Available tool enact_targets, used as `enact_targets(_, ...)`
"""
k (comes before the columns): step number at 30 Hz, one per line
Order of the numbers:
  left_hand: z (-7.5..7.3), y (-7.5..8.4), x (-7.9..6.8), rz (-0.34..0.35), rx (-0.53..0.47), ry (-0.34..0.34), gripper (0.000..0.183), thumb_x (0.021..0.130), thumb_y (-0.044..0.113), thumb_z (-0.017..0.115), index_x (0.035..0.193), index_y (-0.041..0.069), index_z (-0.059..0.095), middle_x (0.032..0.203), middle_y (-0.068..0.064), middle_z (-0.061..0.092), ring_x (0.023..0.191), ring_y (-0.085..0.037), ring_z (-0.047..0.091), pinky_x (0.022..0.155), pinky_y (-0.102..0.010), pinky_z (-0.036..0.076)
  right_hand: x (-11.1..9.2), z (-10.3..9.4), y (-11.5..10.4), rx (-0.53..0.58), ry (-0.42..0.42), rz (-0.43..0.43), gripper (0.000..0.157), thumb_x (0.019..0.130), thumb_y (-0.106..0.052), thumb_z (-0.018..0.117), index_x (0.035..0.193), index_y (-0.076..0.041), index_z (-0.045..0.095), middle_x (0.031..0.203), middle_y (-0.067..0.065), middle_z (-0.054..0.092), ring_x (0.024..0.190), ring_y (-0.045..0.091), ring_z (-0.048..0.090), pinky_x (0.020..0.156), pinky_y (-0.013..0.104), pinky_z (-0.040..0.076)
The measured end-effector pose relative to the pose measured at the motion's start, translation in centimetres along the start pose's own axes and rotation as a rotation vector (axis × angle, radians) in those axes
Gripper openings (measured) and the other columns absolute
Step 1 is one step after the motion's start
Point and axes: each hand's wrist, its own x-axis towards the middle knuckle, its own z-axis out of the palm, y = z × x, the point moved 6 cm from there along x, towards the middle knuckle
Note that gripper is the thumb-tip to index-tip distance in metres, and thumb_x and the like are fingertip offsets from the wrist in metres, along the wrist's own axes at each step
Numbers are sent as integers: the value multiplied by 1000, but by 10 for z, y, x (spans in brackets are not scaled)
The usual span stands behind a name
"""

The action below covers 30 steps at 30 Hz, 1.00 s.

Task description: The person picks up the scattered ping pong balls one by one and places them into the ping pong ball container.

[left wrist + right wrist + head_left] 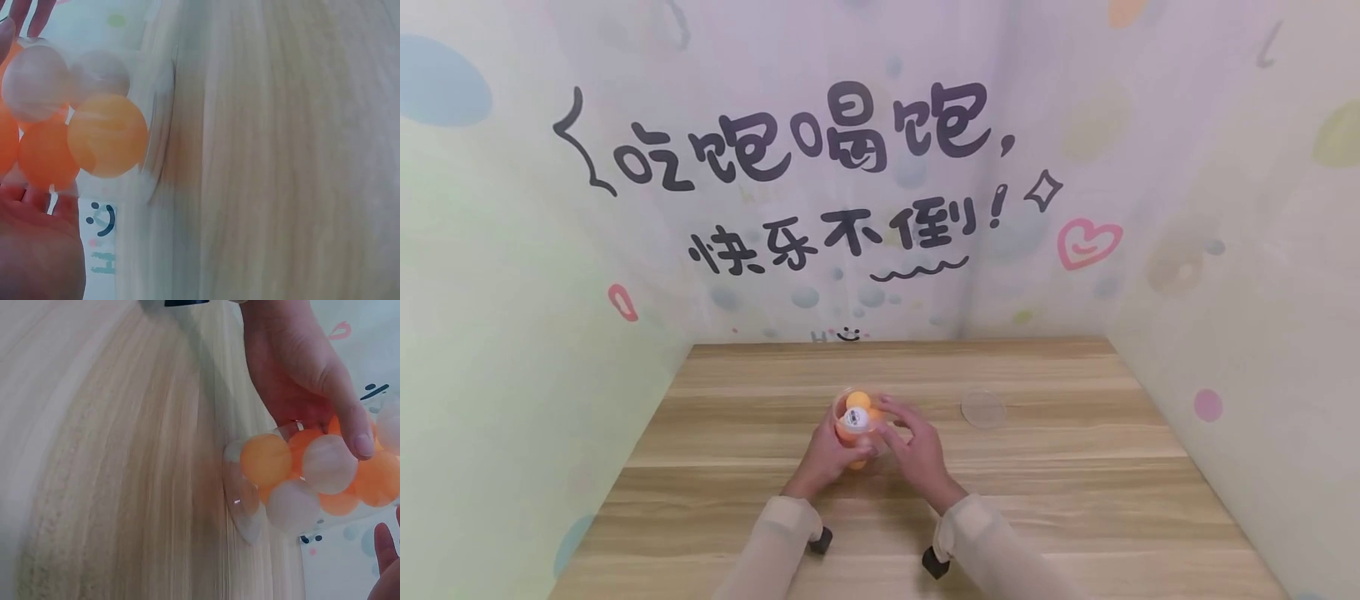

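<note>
A clear plastic jar (842, 398) full of orange and white table tennis balls stands on the table. My left hand (826, 460) grips its left side, the thumb lying across the front, as the right wrist view shows. A white ball (856, 418) with a dark print and an orange ball (858, 402) lie at the mouth. Beside the right of the rim is my right hand (919, 448), its fingers fairly straight; whether they touch the jar I cannot tell. Through the wall, an orange ball (107, 135) and a white ball (330, 464) show near the wrists.
A clear round lid (983, 409) lies flat on the wood-grain table (1060, 467), right of the jar. Patterned walls (1210, 292) with writing and drawings enclose the table at the back and both sides.
</note>
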Motion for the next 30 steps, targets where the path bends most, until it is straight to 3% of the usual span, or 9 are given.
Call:
enact_targets(3, -2, -1, -1, -5, 9, -22, 99, 72, 22, 88, 151, 22, 29, 139, -4, 49, 123, -21, 50, 106, -43, 39, -1, -5, -3, 34, 22, 38, 29, 93, -10, 66, 121, -7, 66, 130, 7, 62, 103, 31, 65, 78, 36, 57)
enact_targets(7, -6, -2, -4, -41, 63, -43, 102, 72, 28, 88, 153, 22, 27, 144, -6, 45, 128, -24, 47, 107, -45, 37, -3, -8, 12, 27, 1, 113, 27, 93, -16, 68, 119, -10, 68, 118, 8, 68, 92, 27, 67, 71, 31, 57)
enact_targets(16, -7, 3, -4, -37, 134, -98, 103, 71, 30, 88, 153, 23, 27, 147, -6, 43, 133, -28, 41, 110, -55, 27, -8, -15, 47, -47, -97, 181, 31, 93, -30, 66, 118, -11, 68, 115, 4, 68, 100, 22, 63, 82, 39, 54)
enact_targets(24, -7, 2, -3, -20, 170, -130, 101, 72, 29, 87, 153, 24, 26, 146, -2, 44, 132, -26, 43, 109, -55, 30, -11, -20, 53, -64, -107, 176, 37, 93, -31, 67, 118, -5, 66, 119, 6, 66, 110, 26, 59, 90, 46, 49)
enact_targets(30, -9, 2, -6, -20, 243, -135, 100, 72, 33, 87, 152, 19, 28, 146, -5, 45, 131, -29, 43, 106, -54, 35, -13, -25, 53, -178, -104, 129, 37, 90, -32, 70, 117, -7, 68, 118, 7, 66, 113, 29, 56, 96, 52, 44)
